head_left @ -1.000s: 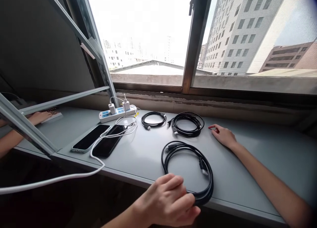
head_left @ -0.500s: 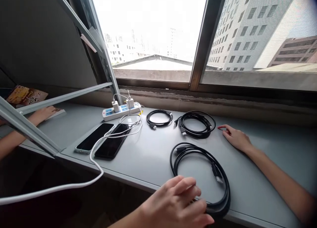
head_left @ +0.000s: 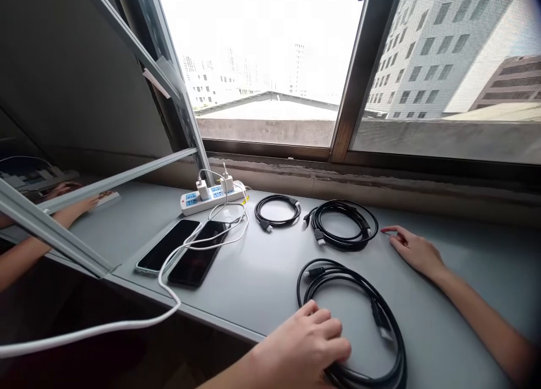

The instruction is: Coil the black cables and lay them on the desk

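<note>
Head view: large coil of black cable (head_left: 399,344) at the near edge of the desk (head_left: 249,287), partly under the left hand (head_left: 308,341) and spreading to its right, well apart from the right hand (head_left: 418,253); nearest part out of view. Handling, by judgement: light, smooth-jacketed, slightly slippery; springy rather than limp, with loosely stacked, seemingly untied strands, hence apt to spread or unwind if lifted by a single loop. Probably stiffest and most easily damaged at the ends: upper connector (head_left: 315,273) just beyond the left hand, lower connector (head_left: 378,313) to its right, inside the ring. Best hold: across all strands together, either directly beneath the left hand or along the far right arc, clear of both connectors. Left hand: palm down, knuckles raised, forearm from lower left, fingers curled over the coil's near-left side; fingertips hidden, grip on the strands impossible to tell. Right hand: resting on the desk, forearm stretched in from the right, index finger extended, thumb apart, nothing visibly held; second coil (head_left: 342,243) just left of the fingertip, small coil (head_left: 282,224) farther left.
</note>
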### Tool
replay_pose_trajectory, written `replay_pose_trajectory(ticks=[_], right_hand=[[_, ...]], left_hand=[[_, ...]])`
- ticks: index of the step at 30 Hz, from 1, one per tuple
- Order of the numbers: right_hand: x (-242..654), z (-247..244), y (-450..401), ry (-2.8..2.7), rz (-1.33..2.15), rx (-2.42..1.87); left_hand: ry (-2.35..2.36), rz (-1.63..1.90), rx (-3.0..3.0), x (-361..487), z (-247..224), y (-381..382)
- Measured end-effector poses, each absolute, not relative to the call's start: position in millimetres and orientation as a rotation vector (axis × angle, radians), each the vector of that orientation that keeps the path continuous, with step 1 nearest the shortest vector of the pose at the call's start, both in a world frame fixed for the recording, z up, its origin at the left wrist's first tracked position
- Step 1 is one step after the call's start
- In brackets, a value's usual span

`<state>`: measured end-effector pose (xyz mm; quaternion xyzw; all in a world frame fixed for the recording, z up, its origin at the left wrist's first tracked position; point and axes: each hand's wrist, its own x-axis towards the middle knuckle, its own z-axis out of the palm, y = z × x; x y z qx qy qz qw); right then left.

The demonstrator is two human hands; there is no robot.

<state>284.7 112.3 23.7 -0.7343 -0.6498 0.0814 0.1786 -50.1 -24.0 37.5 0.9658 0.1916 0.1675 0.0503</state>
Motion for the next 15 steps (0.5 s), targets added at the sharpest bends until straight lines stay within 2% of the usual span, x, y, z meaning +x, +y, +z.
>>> replay_pose_trajectory(ticks=[7, 11, 15], right_hand=[[280.7, 27.6, 110.3, -1.808, 0.227, -2.03], [279.5, 28.0, 110.3, -1.791, 0.241, -2.022], [279.0, 28.1, 109.9, -1.774, 0.266, -1.99]], left_hand=[[0.535, 0.875, 3.037, -47.3, 38.8, -31.0], [0.65, 1.212, 2.547, -44.2, 53.0, -28.1], [0.815, 1.161, 1.85, -37.3, 98.6, -18.2]])
